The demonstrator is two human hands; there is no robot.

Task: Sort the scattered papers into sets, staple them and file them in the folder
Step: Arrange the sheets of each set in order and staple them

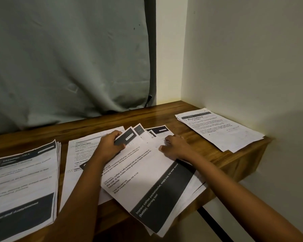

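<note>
A fanned stack of printed sheets (147,175) with dark header bars lies in the middle of the wooden table (164,112), hanging over its front edge. My left hand (110,145) pinches the top corner of the uppermost sheet between thumb and fingers. My right hand (175,147) rests on the fanned sheets, fingers curled against their upper edges. Another pile of papers (23,182) sits at the left. A smaller set headed "Mirror Cleaning" (220,130) lies at the far right corner. A single sheet (77,165) lies under my left forearm. No stapler or folder is in view.
A grey curtain (68,58) hangs behind the table. A pale wall (252,58) closes the right side. The table's right end stops at the wall corner, with a dark strip (215,226) on the wall below it.
</note>
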